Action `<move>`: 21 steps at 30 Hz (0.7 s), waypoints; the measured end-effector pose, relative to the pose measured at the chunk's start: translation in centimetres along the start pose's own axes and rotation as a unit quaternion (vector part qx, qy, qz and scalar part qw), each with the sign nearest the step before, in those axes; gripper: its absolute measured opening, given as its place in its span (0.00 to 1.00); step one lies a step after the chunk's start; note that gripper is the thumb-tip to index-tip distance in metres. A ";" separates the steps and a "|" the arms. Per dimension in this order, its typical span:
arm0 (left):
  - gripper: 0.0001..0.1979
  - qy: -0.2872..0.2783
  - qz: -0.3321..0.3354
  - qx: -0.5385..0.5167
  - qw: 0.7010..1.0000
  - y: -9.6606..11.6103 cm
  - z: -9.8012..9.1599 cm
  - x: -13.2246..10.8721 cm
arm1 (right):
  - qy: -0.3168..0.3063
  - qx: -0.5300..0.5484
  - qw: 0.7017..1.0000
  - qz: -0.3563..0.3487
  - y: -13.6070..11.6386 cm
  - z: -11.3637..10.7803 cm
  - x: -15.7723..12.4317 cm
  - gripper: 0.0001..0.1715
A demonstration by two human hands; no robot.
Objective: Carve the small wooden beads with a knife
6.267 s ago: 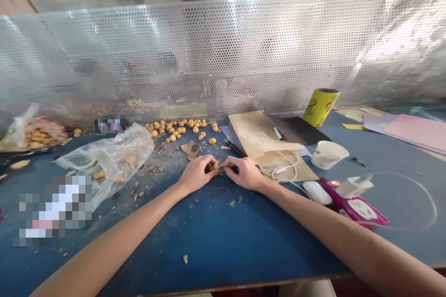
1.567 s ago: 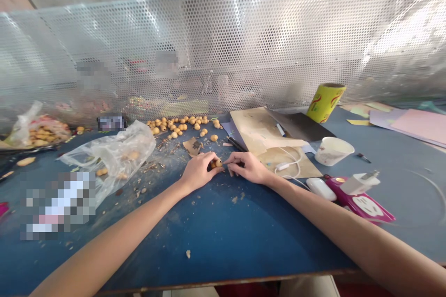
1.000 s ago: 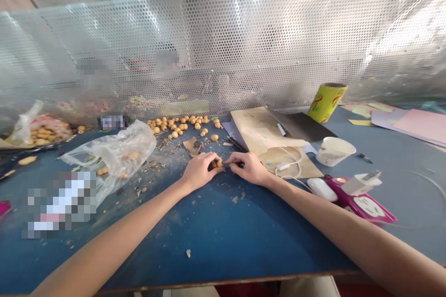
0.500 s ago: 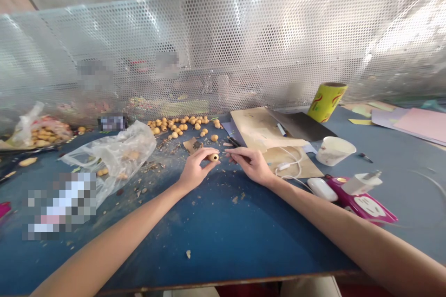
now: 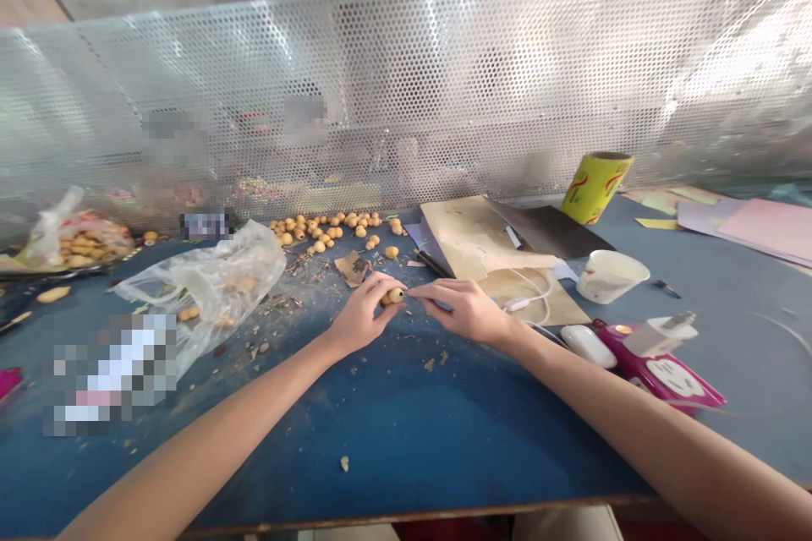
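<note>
My left hand [image 5: 364,317] is shut on a small tan gourd-shaped bead [image 5: 394,296], pinching it between thumb and fingers. My right hand [image 5: 463,311] sits just to its right, with its fingertips reaching the bead. This hand seems to grip a thin, small tool [image 5: 422,293], mostly hidden by the fingers. Both hands rest low over the blue worktable [image 5: 406,431], among scattered shavings. A loose group of similar beads [image 5: 333,228] lies farther back, beyond my hands.
A crumpled plastic bag [image 5: 209,283] lies left, and another bag of beads [image 5: 69,241] sits beyond it. On the right are kraft paper [image 5: 475,241], a black pen [image 5: 432,264], a white cup [image 5: 612,276], a magenta power strip [image 5: 660,380], and a perforated metal screen [image 5: 406,101] behind.
My hands have come back together. The left hand has lowered the bead from its raised position, and the right fingertips have moved left to meet it.
</note>
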State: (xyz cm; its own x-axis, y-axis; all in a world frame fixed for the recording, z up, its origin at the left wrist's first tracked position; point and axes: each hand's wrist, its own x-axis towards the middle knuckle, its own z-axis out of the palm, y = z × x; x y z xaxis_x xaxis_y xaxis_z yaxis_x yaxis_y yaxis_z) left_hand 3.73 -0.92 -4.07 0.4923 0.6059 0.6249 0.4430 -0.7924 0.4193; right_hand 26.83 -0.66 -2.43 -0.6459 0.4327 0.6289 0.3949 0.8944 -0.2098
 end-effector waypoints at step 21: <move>0.11 -0.113 -0.013 0.025 0.993 -0.1 0.2 -0.3 | -0.044 -0.094 0.991 -0.082 -0.7 -1.4 0.7 0.13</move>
State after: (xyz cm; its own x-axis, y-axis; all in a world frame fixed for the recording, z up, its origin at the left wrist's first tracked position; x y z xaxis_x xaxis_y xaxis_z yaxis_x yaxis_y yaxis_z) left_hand 3.71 -0.98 -4.41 0.6334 0.6308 0.4483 0.4918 -0.7754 0.3962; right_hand 26.99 -1.16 -0.77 -0.7622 0.2995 0.5739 0.3897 0.9202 0.0374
